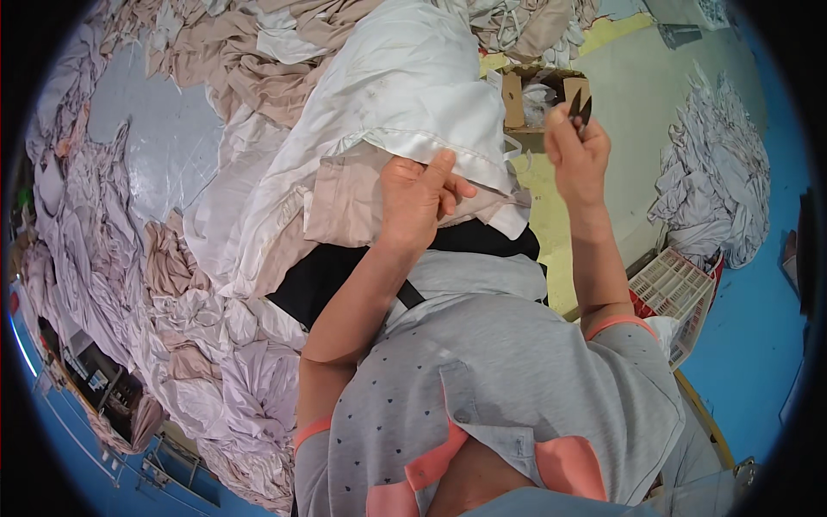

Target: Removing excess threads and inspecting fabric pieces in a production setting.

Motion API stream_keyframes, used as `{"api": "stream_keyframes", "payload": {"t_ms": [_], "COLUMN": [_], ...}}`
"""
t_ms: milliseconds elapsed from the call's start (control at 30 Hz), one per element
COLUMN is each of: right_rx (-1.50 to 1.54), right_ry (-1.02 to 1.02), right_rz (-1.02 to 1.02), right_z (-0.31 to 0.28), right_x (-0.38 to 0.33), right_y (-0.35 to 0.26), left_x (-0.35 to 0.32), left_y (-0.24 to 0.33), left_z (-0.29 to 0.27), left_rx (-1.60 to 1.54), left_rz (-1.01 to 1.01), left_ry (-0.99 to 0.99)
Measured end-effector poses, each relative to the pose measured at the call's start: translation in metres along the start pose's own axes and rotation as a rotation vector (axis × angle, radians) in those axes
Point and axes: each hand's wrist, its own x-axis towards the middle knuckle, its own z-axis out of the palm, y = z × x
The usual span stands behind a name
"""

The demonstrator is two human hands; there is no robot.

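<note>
White cloth (396, 99) across the lap (320, 277), left hand (415, 196) at its hem, whether gripping hard to tell, right hand (579, 157) closed around dark snips (586, 111), box (512, 99) near.

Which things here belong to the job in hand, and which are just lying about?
Apparently in use:
white fabric, left hand at its edge
dark-bladed snips, in right hand

Seemingly lying about:
cardboard box
white lattice crate
pale fabric heap at far right
fabric piles on left
</note>
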Motion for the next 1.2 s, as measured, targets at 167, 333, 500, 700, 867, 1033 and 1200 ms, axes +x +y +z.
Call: {"api": "stream_keyframes", "payload": {"t_ms": [167,333,500,700,867,1033,1200], "right_rx": [-0.857,-0.561,-0.438,-0.522,-0.524,-0.538,-0.597], "right_ry": [0.277,-0.005,-0.296,-0.297,-0.214,0.030,0.352], "right_rz": [-0.373,-0.238,-0.411,-0.568,-0.556,-0.556,-0.287], "right_z": [-0.065,-0.007,0.037,0.043,0.043,0.012,-0.042], "right_x": [0.047,-0.014,-0.032,-0.027,-0.026,-0.009,0.020], "right_y": [0.059,0.007,-0.004,0.008,0.007,0.023,0.043], "left_x": [0.005,0.007,0.005,0.006,0.005,0.007,0.007], "left_y": [0.002,-0.004,-0.003,-0.002,-0.002,-0.003,-0.003], "left_z": [-0.003,-0.014,-0.007,-0.010,-0.008,-0.011,-0.015], "left_rx": [-0.010,0.033,0.009,0.128,0.079,0.050,0.045], "left_rz": [0.060,0.036,0.090,0.097,0.099,0.088,0.078], "left_ry": [0.096,0.044,0.056,0.015,0.050,0.059,0.050]}}
